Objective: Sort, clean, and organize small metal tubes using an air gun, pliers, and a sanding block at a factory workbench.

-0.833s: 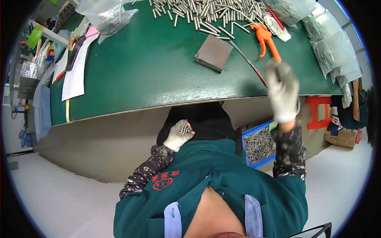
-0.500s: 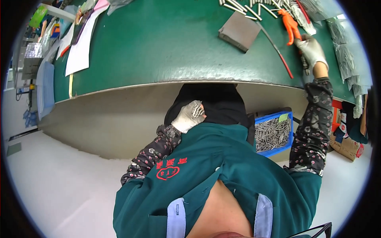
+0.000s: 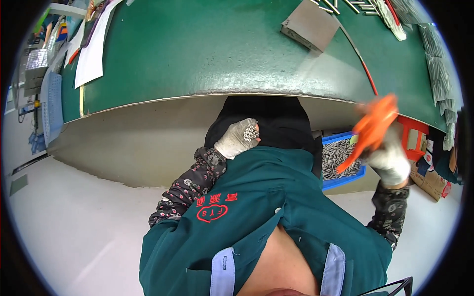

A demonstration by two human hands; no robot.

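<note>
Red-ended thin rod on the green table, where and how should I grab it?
Probably by the red end, pinched across from the near side: the thin rod lies flat, with that end toward the near edge of the green table, while its gray end sits close beside the gray block, leaving less finger room. The right hand is nearest but holds the orange blow gun.

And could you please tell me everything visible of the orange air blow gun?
The air blow gun is orange, plastic-looking, with a thicker body and a slimmer piece angled down-left. Blur hides finer details. The gloved right grip holds it tilted near the green workbench, its slim end overlapping the blue bin in view.
</note>
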